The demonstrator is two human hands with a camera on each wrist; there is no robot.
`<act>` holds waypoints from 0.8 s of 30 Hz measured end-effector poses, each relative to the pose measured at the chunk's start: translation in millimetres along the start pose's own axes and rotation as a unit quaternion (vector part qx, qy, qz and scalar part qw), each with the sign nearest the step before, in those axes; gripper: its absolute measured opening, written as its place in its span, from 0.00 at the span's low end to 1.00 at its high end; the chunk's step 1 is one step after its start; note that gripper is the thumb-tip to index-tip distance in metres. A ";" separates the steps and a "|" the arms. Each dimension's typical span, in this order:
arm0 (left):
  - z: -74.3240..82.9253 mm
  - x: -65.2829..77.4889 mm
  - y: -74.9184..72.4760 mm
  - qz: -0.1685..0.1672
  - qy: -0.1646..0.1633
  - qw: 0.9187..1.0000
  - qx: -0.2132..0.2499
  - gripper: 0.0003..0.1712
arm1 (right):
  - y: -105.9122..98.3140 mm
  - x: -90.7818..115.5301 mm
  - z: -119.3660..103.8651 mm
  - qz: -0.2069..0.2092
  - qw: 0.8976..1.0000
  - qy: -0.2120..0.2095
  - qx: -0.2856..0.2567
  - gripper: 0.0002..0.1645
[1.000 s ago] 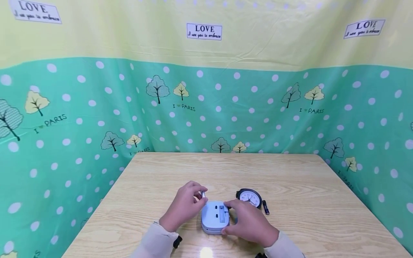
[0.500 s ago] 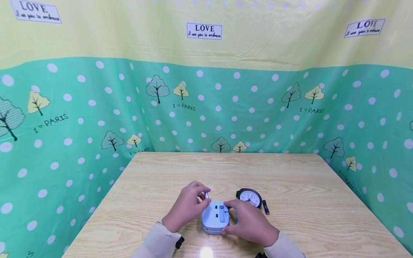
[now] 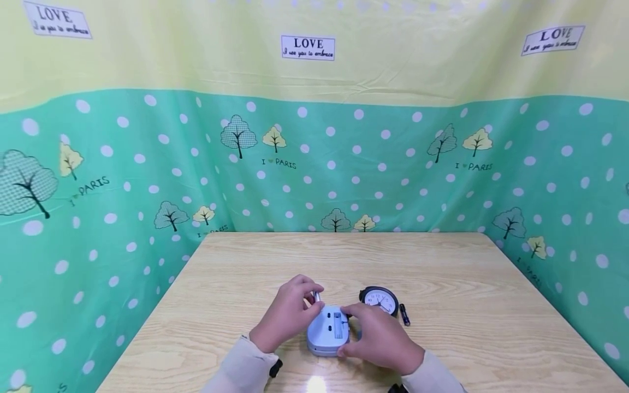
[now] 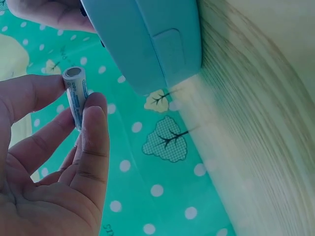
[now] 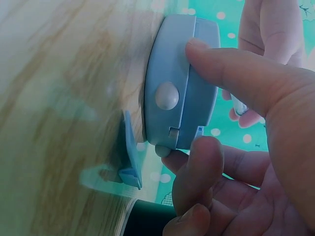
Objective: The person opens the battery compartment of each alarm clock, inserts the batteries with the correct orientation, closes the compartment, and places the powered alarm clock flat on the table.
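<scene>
A light blue clock [image 3: 319,333] lies on the table with its back up, its face hidden. Two black knobs and an uncovered battery slot [image 3: 338,326] show on that back. My right hand [image 3: 380,338] grips the clock's right side, thumb at the near corner and a finger at the far one. Between thumb and fingers, my left hand [image 3: 287,315] pinches a small cylindrical battery [image 4: 77,101], held above the clock's far left corner and apart from the slot. A light blue battery cover [image 5: 130,152] rests on the table beside the clock, in the right wrist view.
Just behind my right hand lies a black round clock [image 3: 381,301] with a white dial. To its right is a short black cylindrical object [image 3: 404,315], its kind too small to tell. A patterned curtain [image 3: 344,158] surrounds the wooden table [image 3: 255,262].
My left hand has moved slightly right with the battery, closer to the blue clock. The right hand keeps its hold in the same place.
</scene>
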State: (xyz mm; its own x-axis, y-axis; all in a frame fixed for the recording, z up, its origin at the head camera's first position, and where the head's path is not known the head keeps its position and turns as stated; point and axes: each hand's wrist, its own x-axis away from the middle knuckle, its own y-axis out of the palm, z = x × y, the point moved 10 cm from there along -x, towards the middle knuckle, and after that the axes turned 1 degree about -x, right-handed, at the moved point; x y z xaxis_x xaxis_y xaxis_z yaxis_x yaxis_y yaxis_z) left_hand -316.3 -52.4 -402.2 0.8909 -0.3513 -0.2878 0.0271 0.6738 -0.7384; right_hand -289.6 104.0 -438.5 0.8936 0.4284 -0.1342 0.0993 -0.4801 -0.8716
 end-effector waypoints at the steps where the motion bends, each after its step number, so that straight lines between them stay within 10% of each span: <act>1: 0.7 -0.5 0.3 0.000 0.001 1.000 -0.001 0.15 | 0.4 -0.5 0.1 -0.002 1.000 0.002 -0.001 0.51; 24: 17.8 -4.8 11.3 -0.008 0.029 1.000 -0.009 0.15 | 0.4 0.3 -0.1 -0.012 1.000 0.005 -0.015 0.51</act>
State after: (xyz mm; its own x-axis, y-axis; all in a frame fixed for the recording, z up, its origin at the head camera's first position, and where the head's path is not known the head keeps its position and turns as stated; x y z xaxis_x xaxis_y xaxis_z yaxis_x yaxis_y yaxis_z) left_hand -312.2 -31.5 -398.3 0.8630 -0.3995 -0.3092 0.0331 0.6555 -0.7545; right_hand -289.2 103.8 -438.8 0.8951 0.4326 -0.1078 0.1346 -0.4928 -0.8597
